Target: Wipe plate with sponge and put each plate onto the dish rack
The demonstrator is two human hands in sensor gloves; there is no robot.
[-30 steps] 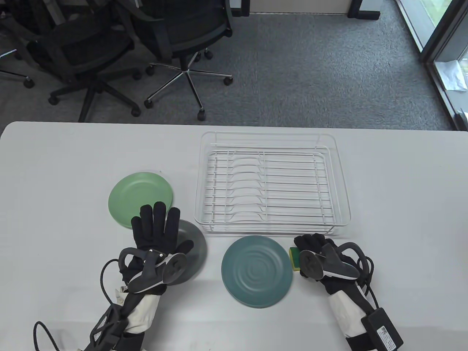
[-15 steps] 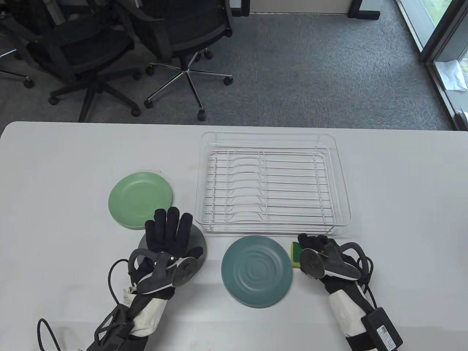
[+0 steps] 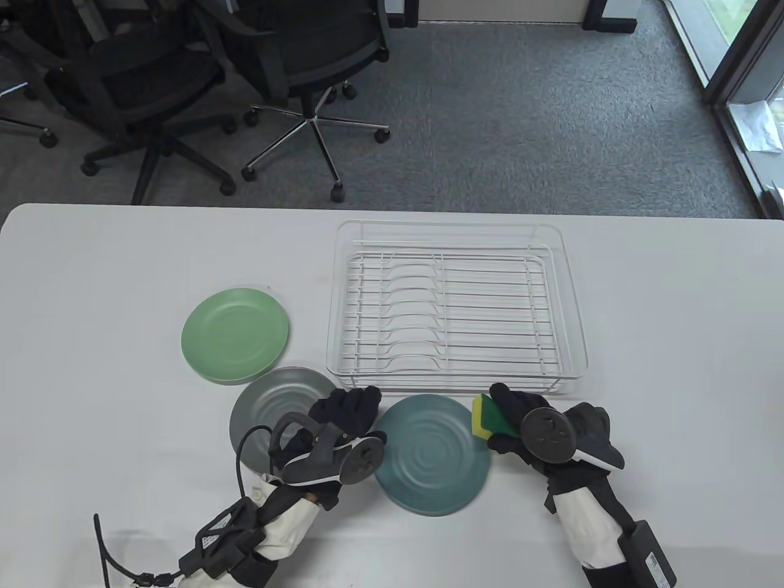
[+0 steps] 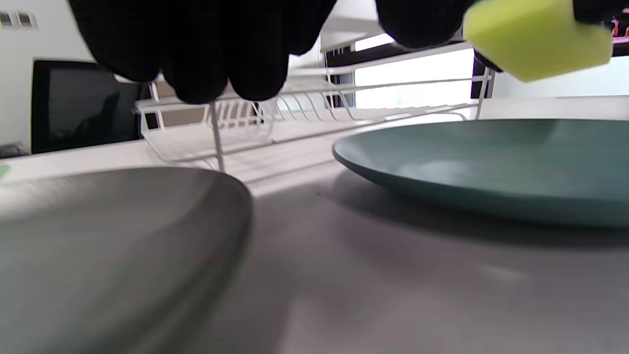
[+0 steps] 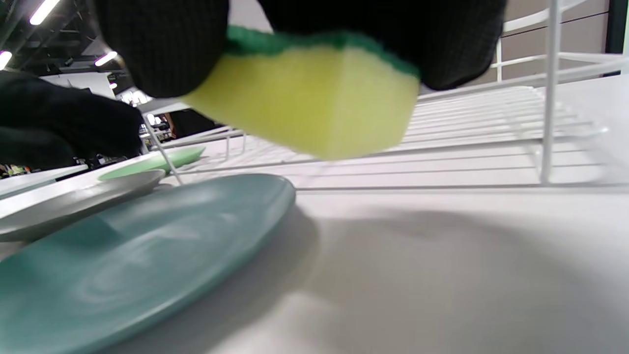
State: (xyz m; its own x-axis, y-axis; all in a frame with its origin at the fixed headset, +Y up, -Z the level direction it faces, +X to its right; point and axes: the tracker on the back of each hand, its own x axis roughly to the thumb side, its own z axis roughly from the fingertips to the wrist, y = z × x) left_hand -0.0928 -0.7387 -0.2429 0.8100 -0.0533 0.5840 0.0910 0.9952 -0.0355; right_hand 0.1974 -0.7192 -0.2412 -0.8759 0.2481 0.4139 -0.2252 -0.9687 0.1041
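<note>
Clearly nothing is racked yet: the dish rack (image 3: pixel 456 306) at twelve o'clock stands bare, three plates lie flat, the right hand (image 3: pixel 539 425) pinches the sponge (image 3: pixel 485 418) beside the teal plate (image 3: pixel 432 453), the left hand (image 3: pixel 340 422) loosely curled, empty

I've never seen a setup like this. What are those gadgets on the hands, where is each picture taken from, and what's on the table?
These are a person's gloved hands, each with a motion tracker strapped on. One camera looks down at the table; one sits on each wrist. The table holds a white dish rack with no plates in it, a green plate, a grey plate and a teal plate. The right hand grips a yellow-green sponge. The left hand holds nothing.
</note>
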